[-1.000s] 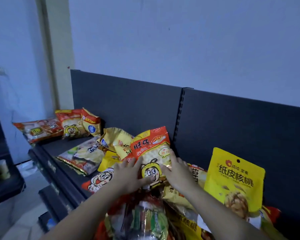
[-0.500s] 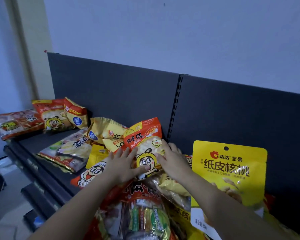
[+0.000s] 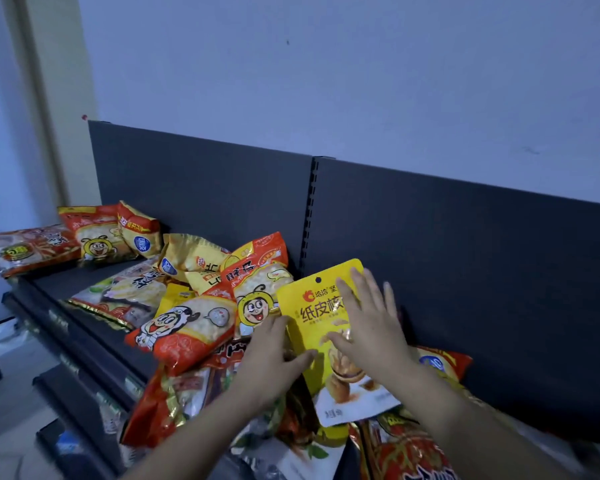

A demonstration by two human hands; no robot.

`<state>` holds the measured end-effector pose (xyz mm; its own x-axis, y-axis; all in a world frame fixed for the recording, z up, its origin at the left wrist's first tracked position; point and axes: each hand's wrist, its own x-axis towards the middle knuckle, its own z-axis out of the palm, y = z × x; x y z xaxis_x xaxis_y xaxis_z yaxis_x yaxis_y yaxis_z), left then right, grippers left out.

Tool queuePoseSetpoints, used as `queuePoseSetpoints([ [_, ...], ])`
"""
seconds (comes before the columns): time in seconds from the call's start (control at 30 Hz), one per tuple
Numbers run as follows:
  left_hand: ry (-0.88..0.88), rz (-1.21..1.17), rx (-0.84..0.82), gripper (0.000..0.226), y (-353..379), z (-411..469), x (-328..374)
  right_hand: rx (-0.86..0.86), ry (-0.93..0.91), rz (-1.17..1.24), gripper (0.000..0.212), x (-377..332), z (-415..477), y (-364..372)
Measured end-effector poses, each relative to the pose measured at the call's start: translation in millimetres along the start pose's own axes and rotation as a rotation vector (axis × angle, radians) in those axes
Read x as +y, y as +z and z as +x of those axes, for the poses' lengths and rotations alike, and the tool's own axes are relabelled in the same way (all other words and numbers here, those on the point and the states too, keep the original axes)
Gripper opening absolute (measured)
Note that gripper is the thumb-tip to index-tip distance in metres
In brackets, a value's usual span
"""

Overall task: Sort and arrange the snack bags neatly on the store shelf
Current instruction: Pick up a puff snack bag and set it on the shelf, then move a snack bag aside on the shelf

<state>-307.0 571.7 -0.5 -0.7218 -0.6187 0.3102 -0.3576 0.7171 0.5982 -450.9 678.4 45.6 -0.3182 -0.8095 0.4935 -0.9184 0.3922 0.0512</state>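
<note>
Yellow walnut bag [image 3: 312,317] upright above snack pile on shelf [image 3: 80,282], before dark back panel [image 3: 465,271]. Long axis near vertical, top leaning slightly left; hang hole up, white band down, printed face toward camera. Left hand [image 3: 271,358] grip pinches bag's left edge, thumb across front. Right hand [image 3: 374,330] grip spread, flat fingers on bag's front. Red bee bag [image 3: 257,289] just left, partly behind; red cartoon-face bag [image 3: 187,327] lying further left.

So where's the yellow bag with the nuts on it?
Head view, just right of centre: the yellow walnut bag is gripped by the left hand, the right hand flat on its front, beside the red bee-face bag.
</note>
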Motion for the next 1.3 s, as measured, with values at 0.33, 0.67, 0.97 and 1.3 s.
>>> queuePoseSetpoints([
  [0.33, -0.164, -0.537, 0.197, 0.086, 49, -42, 52, -0.055, 0.340, 0.777, 0.082, 30, -79, -7],
  [0.67, -0.046, -0.428, 0.265, 0.092, -26, -60, 85, 0.256, 0.377, 1.255, 0.036, 4, -55, -50],
  [0.97, -0.079, -0.366, 0.271, 0.075, -122, -89, 14, 0.198, 0.466, 1.539, 0.049, -114, 15, -41],
  [1.3, -0.259, -0.293, 0.249, 0.094, -256, -84, -161, -0.563, 0.024, 1.171, 0.094, -295, 123, -8],
])
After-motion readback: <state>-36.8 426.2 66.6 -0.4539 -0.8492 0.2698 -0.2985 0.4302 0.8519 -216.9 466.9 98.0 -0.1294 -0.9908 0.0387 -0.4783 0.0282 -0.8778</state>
